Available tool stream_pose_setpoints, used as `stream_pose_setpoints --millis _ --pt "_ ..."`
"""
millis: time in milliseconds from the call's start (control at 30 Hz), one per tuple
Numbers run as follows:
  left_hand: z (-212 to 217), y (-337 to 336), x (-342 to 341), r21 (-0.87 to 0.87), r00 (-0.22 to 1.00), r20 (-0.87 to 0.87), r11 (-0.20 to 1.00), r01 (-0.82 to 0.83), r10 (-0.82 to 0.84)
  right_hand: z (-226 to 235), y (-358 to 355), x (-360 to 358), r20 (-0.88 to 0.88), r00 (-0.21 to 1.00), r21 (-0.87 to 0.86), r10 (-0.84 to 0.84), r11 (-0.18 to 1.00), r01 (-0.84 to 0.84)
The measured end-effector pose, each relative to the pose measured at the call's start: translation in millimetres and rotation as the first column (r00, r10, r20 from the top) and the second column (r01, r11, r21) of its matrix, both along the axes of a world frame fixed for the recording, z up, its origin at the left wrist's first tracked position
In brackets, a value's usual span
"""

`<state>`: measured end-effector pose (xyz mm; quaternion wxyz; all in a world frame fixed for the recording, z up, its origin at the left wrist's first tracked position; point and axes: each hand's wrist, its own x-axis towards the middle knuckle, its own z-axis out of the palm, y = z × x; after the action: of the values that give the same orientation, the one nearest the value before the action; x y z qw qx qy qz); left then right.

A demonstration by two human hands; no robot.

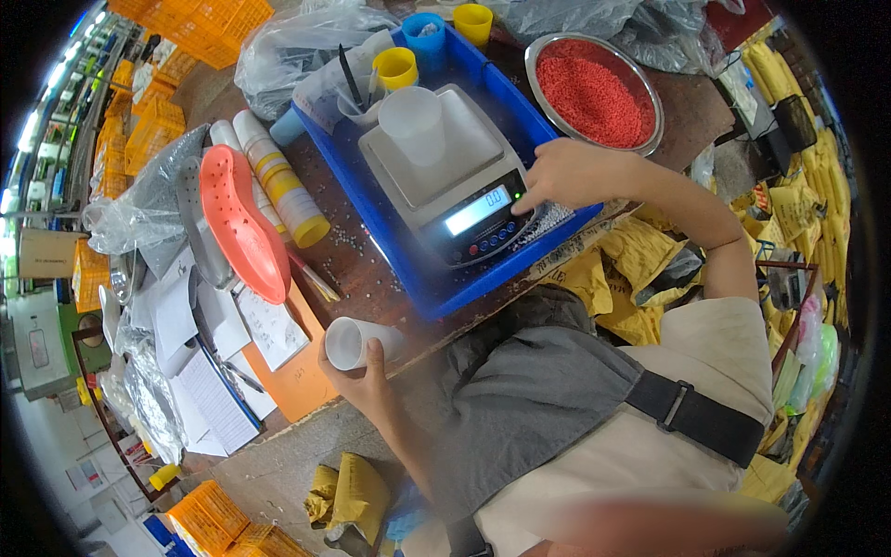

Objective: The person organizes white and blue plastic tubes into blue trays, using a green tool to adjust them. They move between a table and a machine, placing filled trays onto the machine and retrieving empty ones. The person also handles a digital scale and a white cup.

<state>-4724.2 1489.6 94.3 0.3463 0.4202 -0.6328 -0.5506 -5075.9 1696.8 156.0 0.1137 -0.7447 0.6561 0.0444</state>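
Observation:
My left hand (373, 382) is closed around a white plastic cup (382, 342), tilted with its mouth to the left, by the table's front edge. My right hand (571, 174) holds nothing; one finger reaches down to the button panel of a digital scale (444, 190), while the other fingers are partly hidden. On the scale's metal pan stands another whitish cup (412, 125). The scale's display is lit. It sits inside a blue tray (436, 302), where white pellets (549, 219) lie scattered beside it.
Right of the tray, a metal bowl (531, 70) holds red pellets (594, 91). Yellow cups (473, 26) and a blue cup (424, 39) stand at the back. Left lie stacked cups (295, 209), a coral shoe-shaped piece (243, 223) and papers (218, 408). Yellow sacks (640, 251) lie right.

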Motion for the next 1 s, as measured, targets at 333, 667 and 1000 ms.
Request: stream_pose_setpoints --millis 333,667,1000 --pt "39 -23 -45 -0.116 0.984 -0.148 0.99 0.08 -0.097 -9 -27 -28 0.56 0.758 -0.341 -0.334 0.741 0.578" --pt "88 -41 -144 -0.396 0.926 0.032 0.845 0.358 -0.377 -8 -98 1 0.769 0.608 -0.322 -0.197 0.703 0.635" --pt "146 -24 -209 -0.756 0.765 0.63 -0.119 0.643 0.134 5 -93 10 0.611 0.738 -0.404 -0.287 0.689 0.602"
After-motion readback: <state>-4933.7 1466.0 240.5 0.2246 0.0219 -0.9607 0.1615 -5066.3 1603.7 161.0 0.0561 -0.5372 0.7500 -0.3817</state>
